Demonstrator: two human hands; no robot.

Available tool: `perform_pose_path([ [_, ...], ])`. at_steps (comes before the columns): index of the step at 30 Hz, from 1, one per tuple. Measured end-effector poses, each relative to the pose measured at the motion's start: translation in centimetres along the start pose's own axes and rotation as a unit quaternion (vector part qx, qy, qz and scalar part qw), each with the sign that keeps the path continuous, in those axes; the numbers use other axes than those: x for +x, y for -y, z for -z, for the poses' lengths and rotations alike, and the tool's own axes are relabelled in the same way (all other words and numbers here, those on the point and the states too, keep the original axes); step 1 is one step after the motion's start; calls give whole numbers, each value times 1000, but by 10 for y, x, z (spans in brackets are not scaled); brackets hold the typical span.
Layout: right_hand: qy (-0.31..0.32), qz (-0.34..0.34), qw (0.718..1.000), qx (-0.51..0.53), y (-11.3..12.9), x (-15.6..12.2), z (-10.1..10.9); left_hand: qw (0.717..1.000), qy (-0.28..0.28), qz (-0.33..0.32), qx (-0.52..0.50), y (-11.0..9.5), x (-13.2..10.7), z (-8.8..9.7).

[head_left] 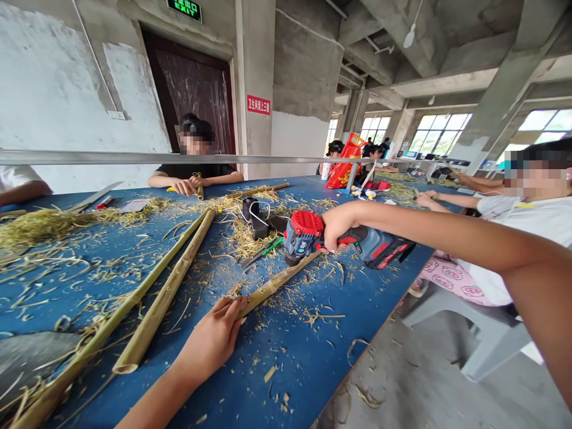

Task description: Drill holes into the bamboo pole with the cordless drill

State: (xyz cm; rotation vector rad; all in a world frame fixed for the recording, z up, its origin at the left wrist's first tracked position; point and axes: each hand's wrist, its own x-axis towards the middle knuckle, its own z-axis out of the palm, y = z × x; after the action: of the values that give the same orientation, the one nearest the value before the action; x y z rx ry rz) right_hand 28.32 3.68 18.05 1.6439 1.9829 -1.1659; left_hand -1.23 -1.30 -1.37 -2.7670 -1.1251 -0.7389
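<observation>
My left hand [223, 325] is closed around the near end of a peeled bamboo pole [272, 286], which lies on the blue table. In my right hand [335, 226] is a red and grey cordless angle grinder [306, 235], its battery end pointing right. The grinder's head sits at the pole's far part, hiding some of it; whether it touches the bamboo I cannot tell. Left of my hand lie a thicker peeled bamboo pole [172, 289] and a long greenish bamboo pole [120, 316]. A green-handled knife [263, 251] rests just beyond the grinder.
Bamboo shavings [40, 229] cover much of the blue table [268, 381]. A black charger [257, 220] with a white cord stands behind the knife. A metal rail [134, 158] crosses the view. People sit opposite and at right, by a grey stool [473, 333]. A red bag [346, 164] stands farther back.
</observation>
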Motion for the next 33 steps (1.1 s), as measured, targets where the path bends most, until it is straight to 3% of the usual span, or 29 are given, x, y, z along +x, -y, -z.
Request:
perform_pose_path([
  [33,-18,-16,1000,-4,1,1,2,1000,15,1,9,1,-2,-2],
])
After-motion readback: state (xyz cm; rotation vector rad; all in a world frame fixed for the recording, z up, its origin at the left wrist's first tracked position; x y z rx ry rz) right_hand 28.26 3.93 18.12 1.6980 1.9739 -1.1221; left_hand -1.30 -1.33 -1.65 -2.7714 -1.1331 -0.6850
